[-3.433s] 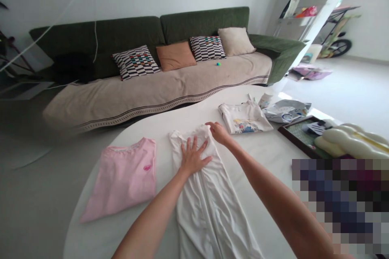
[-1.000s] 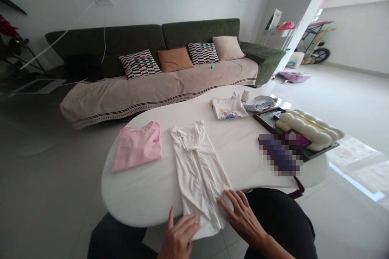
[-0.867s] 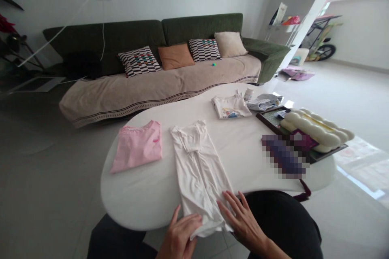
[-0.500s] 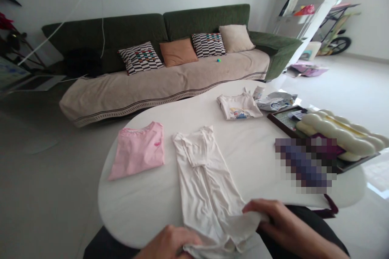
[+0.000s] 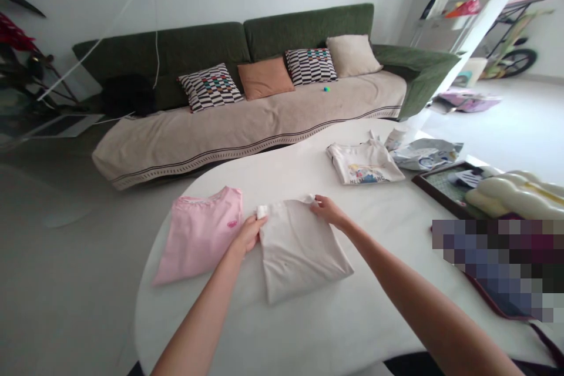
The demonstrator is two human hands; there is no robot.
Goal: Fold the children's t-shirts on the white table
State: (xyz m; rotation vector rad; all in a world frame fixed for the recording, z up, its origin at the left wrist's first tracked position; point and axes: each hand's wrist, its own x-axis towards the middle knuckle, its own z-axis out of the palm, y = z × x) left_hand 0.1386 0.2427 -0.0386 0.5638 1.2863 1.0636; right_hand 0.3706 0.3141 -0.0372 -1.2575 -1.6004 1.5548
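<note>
Far left, a red-leaved plant (image 5: 15,32) stands by the wall. Behind the table runs 1 green sofa (image 5: 308,20) w/ a beige throw (image 5: 264,123) over the seat, a black bundle (image 5: 127,94) at its left end, & 4 cushions: 2 checked (image 5: 210,87), 1 orange (image 5: 265,77), 1 cream (image 5: 353,56). A tiny green-blue ball (image 5: 326,89) lies on the throw.

On the white table (image 5: 198,329), 3 shirts lie flat. The pink shirt (image 5: 198,235) is folded, at left, w/ its neck away from the person. Its right edge is just beside the left hand (image 5: 249,235), which is mostly closed, fingers & thumb pinching the near-left corner of the white shirt (image 5: 299,252). That shirt sits mid-table, folded into a rough square, well inside the table edge. The right hand (image 5: 328,211) pinches its far top corner btw fingertips & thumb, not spread flat. Both arms reach forward, prob. to keep the top layer squared while the corners are held.

Next right, the printed shirt (image 5: 363,163) lies folded, set apart from the others, prob. so the stacks don't overlap. Beyond it: 1 crumpled plastic bag (image 5: 425,154), then 1 dark tray (image 5: 436,185) & a puffy cream cushion (image 5: 515,197). The far-right patch is blurred; can't tell what's there.
</note>
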